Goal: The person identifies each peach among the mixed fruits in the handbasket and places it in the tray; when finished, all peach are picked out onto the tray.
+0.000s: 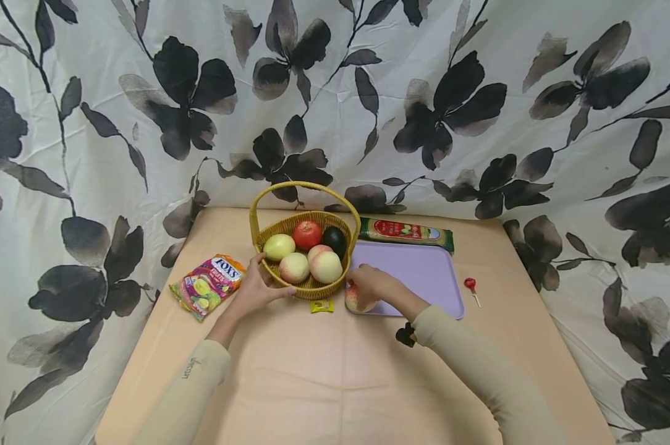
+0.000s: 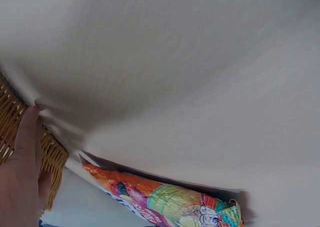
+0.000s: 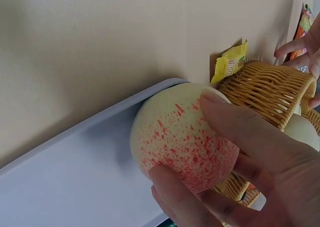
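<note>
My right hand (image 1: pixel 371 284) grips a peach (image 3: pixel 185 137), pale with red speckles, between thumb and fingers at the left front corner of the lilac tray (image 1: pixel 418 272). My left hand (image 1: pixel 259 287) holds the left front side of a wicker basket (image 1: pixel 351 213), thumb along its front and fingers around its side. Inside the basket sit several fruits: a red one (image 1: pixel 307 235), a dark green one (image 1: pixel 334 240), a yellow-green one (image 1: pixel 279 246) and more peaches (image 1: pixel 326 267). In the left wrist view, the left fingers (image 2: pixel 27 132) lie against the basket's weave.
A colourful Fox's candy bag (image 1: pixel 209 285) lies left of the left hand. A small yellow wrapped candy (image 1: pixel 321 306) is just in front of the basket. Behind the tray lies a long green packet (image 1: pixel 404 231); a red lollipop (image 1: pixel 470 283) is to its right. Floral cloth hangs behind the table.
</note>
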Tool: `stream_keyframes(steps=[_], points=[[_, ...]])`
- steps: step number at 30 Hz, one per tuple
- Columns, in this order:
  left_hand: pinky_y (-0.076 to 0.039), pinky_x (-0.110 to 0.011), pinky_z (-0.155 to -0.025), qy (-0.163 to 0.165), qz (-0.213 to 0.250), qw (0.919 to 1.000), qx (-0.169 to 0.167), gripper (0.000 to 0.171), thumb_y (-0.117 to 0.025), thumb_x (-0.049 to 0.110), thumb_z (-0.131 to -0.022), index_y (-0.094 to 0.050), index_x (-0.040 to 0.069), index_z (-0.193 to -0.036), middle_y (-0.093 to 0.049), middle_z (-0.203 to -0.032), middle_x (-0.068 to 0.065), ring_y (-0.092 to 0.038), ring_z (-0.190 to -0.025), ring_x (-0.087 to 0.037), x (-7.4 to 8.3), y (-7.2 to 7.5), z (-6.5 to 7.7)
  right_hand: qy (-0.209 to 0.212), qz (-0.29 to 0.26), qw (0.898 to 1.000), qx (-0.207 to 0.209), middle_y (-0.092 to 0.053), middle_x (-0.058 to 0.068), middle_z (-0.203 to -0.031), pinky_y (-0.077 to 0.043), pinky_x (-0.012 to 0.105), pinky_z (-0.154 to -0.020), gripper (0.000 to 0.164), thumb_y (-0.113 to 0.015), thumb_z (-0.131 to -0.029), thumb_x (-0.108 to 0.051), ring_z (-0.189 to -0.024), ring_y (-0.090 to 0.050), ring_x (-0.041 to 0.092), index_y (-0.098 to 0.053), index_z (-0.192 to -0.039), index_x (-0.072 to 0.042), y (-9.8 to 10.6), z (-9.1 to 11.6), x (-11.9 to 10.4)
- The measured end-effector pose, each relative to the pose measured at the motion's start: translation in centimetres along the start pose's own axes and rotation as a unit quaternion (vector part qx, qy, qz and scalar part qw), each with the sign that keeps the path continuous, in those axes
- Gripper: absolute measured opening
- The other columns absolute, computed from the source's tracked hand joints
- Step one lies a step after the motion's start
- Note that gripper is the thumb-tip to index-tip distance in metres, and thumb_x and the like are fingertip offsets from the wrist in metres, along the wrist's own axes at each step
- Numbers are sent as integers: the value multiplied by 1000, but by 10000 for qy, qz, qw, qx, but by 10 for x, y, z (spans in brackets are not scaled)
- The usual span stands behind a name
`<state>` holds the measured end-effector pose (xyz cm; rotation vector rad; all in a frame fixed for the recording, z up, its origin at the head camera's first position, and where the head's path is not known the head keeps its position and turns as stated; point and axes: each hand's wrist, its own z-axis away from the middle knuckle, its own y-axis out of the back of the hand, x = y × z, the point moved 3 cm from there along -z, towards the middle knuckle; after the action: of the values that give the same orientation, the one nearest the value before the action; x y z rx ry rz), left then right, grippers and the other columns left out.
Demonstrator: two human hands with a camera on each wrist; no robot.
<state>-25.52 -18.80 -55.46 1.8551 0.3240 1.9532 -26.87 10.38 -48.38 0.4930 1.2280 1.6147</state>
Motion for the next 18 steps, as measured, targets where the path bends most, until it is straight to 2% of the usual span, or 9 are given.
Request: stream_keyframes(steps=[10, 18], points=[[-28, -59, -127, -10, -82, 10000, 27, 133, -93, 51, -73, -5, 7, -164, -16, -167, -26, -33, -153, -45, -1, 0, 1, -83, -55, 10000, -10, -63, 14, -118, -58, 45, -86, 58, -93, -73, -12, -106, -58, 26, -67, -125, -9, -3, 3, 0], [-27, -59, -127, -35, -163, 9998, 71, 133, -93, 52, -73, -7, 7, -164, -18, -166, -27, -29, -155, -45, -1, 1, 0, -247, -151, 9996, -33, -60, 18, -128, -57, 49, -87, 66, -93, -75, -20, -108, -60, 29, -62, -132, -8, 1, 9, 2]])
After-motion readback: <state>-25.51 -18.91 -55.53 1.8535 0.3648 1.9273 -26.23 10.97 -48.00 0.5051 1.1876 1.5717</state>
